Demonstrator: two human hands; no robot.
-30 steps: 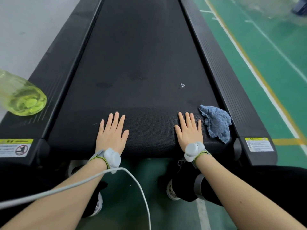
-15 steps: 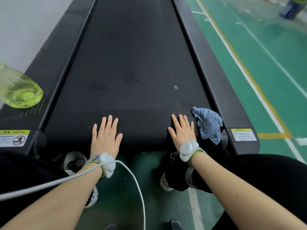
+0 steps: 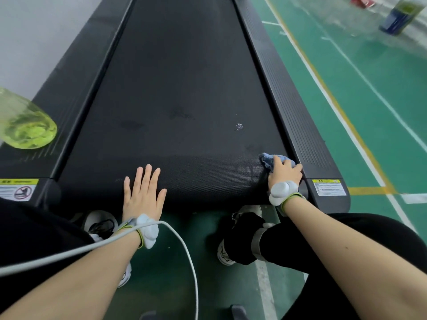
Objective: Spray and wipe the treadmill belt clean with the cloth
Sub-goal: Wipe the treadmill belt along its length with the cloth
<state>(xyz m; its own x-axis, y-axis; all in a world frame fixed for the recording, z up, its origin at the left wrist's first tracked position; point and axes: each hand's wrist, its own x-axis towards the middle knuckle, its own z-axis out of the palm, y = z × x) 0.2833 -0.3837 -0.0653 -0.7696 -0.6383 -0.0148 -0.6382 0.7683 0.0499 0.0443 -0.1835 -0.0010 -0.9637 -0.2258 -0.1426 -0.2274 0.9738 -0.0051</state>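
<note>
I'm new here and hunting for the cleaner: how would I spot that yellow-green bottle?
Find the black treadmill belt, then its left side rail. The bottle sits on that rail, clear with yellow-green liquid, unlike the dark blue bottle on the green floor.

Green floor (image 3: 369,100) runs from one to five o'clock, crossed by white and yellow lines (image 3: 369,190). A pale grey surface (image 3: 46,31) lies at ten o'clock, a blurred blue container (image 3: 396,20) at one o'clock.

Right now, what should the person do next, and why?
Probably sweep the blue cloth forward over the shiny speck on the belt: the right hand grips the cloth at the belt's near right corner, and the speck lies just beyond.
</note>
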